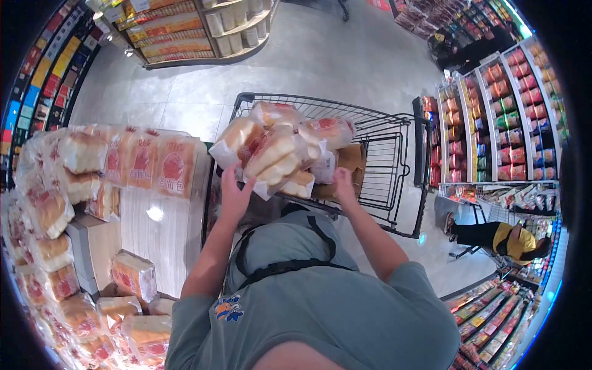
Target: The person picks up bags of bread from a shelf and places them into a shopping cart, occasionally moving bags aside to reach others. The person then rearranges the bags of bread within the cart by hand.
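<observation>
Bagged bread loaves (277, 151) are heaped at the near-left end of a black wire shopping cart (385, 166). My left hand (236, 192) is at the near left side of the heap, thumb and fingers apart, with its fingertips against a bread bag. At the right side of the heap, my right hand (343, 183) has its fingers curled together. It is beside a white-wrapped package (324, 166) and in front of a brown cardboard box (353, 159). What those fingers hold, if anything, is hidden.
Left of the cart is a display table (151, 225) bordered by stacked bagged bread (172, 163). Shelves of packaged snacks (512, 123) stand at the right. A person in yellow and black (518, 242) is near another cart. Grey floor (327, 58) lies beyond my cart.
</observation>
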`<action>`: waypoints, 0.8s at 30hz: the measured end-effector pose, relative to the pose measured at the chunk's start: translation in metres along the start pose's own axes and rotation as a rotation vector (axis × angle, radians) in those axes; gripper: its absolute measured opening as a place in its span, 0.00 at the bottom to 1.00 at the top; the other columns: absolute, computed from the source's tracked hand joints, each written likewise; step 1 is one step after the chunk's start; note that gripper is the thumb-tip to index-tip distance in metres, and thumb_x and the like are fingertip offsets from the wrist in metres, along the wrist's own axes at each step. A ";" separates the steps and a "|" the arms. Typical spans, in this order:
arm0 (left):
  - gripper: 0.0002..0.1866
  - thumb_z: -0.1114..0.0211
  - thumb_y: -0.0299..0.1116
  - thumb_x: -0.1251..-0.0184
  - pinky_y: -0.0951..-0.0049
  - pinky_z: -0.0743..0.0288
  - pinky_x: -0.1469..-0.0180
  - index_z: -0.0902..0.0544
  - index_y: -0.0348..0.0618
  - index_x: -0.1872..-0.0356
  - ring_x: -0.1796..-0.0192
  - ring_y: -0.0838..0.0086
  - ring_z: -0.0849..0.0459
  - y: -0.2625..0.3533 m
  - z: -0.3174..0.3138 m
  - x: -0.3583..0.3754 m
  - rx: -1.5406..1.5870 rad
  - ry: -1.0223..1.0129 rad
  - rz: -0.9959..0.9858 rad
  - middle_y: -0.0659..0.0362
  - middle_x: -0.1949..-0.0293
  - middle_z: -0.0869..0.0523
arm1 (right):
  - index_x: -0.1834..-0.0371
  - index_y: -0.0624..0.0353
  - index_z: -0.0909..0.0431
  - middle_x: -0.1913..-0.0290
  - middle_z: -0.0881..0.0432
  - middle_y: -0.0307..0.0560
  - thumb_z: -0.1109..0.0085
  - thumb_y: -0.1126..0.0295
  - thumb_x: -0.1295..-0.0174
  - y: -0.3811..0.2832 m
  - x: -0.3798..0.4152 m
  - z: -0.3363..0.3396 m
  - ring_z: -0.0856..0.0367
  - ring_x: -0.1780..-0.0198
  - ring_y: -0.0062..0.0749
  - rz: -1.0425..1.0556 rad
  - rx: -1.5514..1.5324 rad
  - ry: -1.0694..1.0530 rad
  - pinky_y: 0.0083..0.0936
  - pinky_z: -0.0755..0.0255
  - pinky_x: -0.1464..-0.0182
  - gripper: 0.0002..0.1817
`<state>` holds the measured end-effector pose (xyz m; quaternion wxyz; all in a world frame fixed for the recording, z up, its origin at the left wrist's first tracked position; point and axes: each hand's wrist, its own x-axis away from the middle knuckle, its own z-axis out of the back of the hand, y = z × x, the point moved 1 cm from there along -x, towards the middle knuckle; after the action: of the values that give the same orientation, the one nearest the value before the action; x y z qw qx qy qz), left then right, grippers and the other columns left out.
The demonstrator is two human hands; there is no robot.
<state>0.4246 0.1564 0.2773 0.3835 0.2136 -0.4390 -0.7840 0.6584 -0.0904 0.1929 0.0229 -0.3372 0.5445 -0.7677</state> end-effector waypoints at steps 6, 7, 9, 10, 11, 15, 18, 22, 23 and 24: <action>0.28 0.32 0.36 0.41 0.57 0.32 0.39 0.28 0.38 0.40 0.43 0.48 0.25 0.040 -0.039 -0.012 -0.332 -0.244 -0.210 0.43 0.46 0.23 | 0.36 0.52 0.34 0.42 0.24 0.46 0.59 0.41 0.29 0.000 0.004 -0.070 0.23 0.45 0.36 -0.339 -0.594 -0.411 0.36 0.28 0.45 0.30; 0.27 0.32 0.37 0.42 0.55 0.33 0.40 0.26 0.39 0.41 0.43 0.48 0.25 0.053 -0.041 -0.015 -0.056 -0.355 -0.026 0.42 0.45 0.23 | 0.35 0.52 0.34 0.40 0.24 0.45 0.59 0.41 0.30 -0.009 0.004 -0.075 0.24 0.42 0.37 -0.430 -0.833 -0.482 0.39 0.28 0.42 0.30; 0.28 0.32 0.38 0.42 0.54 0.33 0.39 0.26 0.40 0.40 0.42 0.47 0.26 0.052 -0.050 -0.006 -0.201 -0.348 -0.117 0.42 0.44 0.24 | 0.35 0.53 0.33 0.39 0.24 0.45 0.58 0.43 0.30 -0.001 -0.007 -0.079 0.24 0.41 0.38 -0.407 -0.975 -0.510 0.41 0.30 0.39 0.30; 0.29 0.32 0.38 0.42 0.54 0.34 0.38 0.27 0.40 0.39 0.41 0.47 0.27 0.049 -0.056 -0.003 -0.327 -0.336 -0.214 0.41 0.43 0.24 | 0.34 0.53 0.32 0.38 0.24 0.45 0.57 0.45 0.29 0.003 -0.012 -0.080 0.25 0.39 0.39 -0.373 -1.101 -0.530 0.42 0.31 0.36 0.29; 0.28 0.33 0.40 0.41 0.53 0.37 0.36 0.25 0.44 0.39 0.39 0.47 0.29 0.044 -0.064 -0.005 -0.318 -0.307 -0.276 0.42 0.42 0.26 | 0.30 0.56 0.37 0.33 0.30 0.50 0.60 0.46 0.28 -0.003 -0.011 -0.078 0.30 0.34 0.44 -0.345 -1.109 -0.543 0.43 0.37 0.31 0.32; 0.26 0.33 0.42 0.41 0.52 0.39 0.35 0.23 0.48 0.40 0.37 0.49 0.31 0.046 -0.073 -0.001 -0.443 -0.235 -0.418 0.43 0.39 0.28 | 0.28 0.56 0.40 0.32 0.31 0.51 0.62 0.47 0.28 -0.005 -0.012 -0.070 0.31 0.33 0.46 -0.365 -1.170 -0.626 0.44 0.37 0.31 0.32; 0.28 0.32 0.44 0.41 0.50 0.41 0.33 0.23 0.52 0.39 0.35 0.49 0.34 0.069 -0.042 0.003 -0.320 -0.359 -0.341 0.43 0.37 0.31 | 0.29 0.57 0.38 0.33 0.30 0.51 0.62 0.48 0.27 -0.038 0.004 -0.054 0.29 0.35 0.46 -0.427 -1.142 -0.709 0.42 0.34 0.32 0.31; 0.34 0.32 0.45 0.41 0.52 0.46 0.29 0.30 0.51 0.33 0.31 0.48 0.37 0.098 0.015 0.018 -0.173 -0.282 -0.292 0.41 0.34 0.33 | 0.28 0.58 0.40 0.31 0.32 0.54 0.68 0.44 0.27 -0.110 0.039 -0.071 0.30 0.34 0.47 -0.460 -1.010 -0.836 0.44 0.34 0.32 0.35; 0.36 0.33 0.46 0.40 0.54 0.47 0.27 0.34 0.49 0.30 0.29 0.48 0.38 0.097 0.028 0.024 -0.132 -0.157 -0.336 0.41 0.33 0.34 | 0.28 0.58 0.39 0.31 0.32 0.54 0.67 0.44 0.27 -0.130 0.050 -0.084 0.29 0.34 0.47 -0.446 -0.987 -0.839 0.44 0.33 0.32 0.34; 0.36 0.33 0.46 0.40 0.54 0.47 0.27 0.34 0.49 0.30 0.29 0.48 0.38 0.092 0.040 0.029 -0.137 -0.114 -0.320 0.41 0.33 0.34 | 0.29 0.59 0.39 0.32 0.31 0.54 0.66 0.44 0.27 -0.141 0.059 -0.099 0.29 0.34 0.46 -0.433 -0.964 -0.847 0.43 0.33 0.33 0.34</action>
<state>0.4178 0.1247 0.3772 0.2421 0.2093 -0.3661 -0.8738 0.6058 0.0247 0.3246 -0.0728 -0.6831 0.6900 -0.2280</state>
